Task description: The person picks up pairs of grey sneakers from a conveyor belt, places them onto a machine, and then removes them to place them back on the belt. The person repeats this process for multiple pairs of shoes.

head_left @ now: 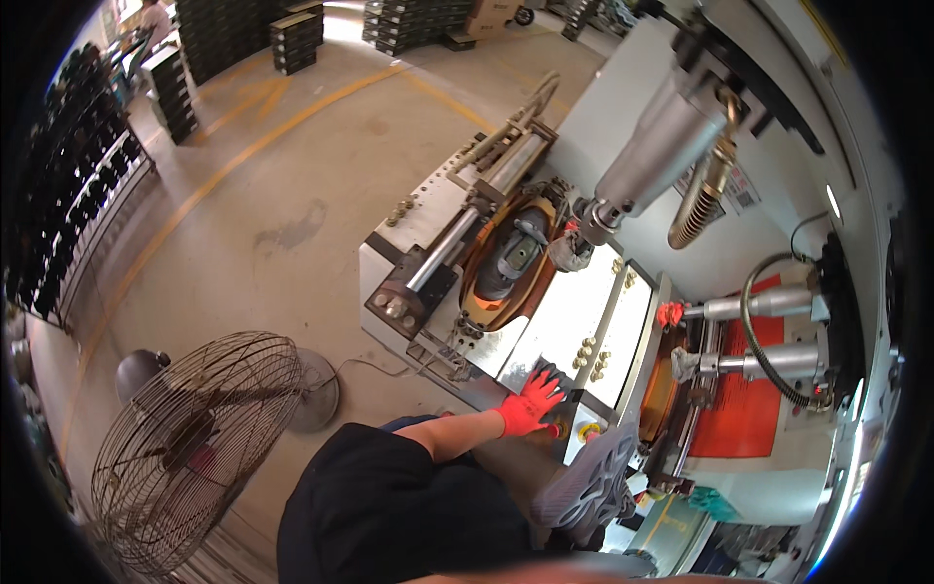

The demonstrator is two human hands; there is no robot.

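My left hand (530, 404), in a red-orange glove, lies flat with fingers spread on the metal front panel (574, 311) of a shoe press machine, holding nothing. Just right of it is a round button with a yellow ring (590, 435). Below the hand a shoe with a grey treaded sole (589, 482) faces the camera, its tan upper against my body. My right hand is hidden, so I cannot tell what supports the shoe. On the machine's left station a shoe form (514, 255) sits in an orange oval mould.
A large silver cylinder (657, 146) hangs over the machine. The right station has a red pad (754, 409) and horizontal rods. A wire-caged floor fan (190, 443) stands left of me. Dark racks (78, 204) line the left wall; stacked crates (297, 39) stand beyond.
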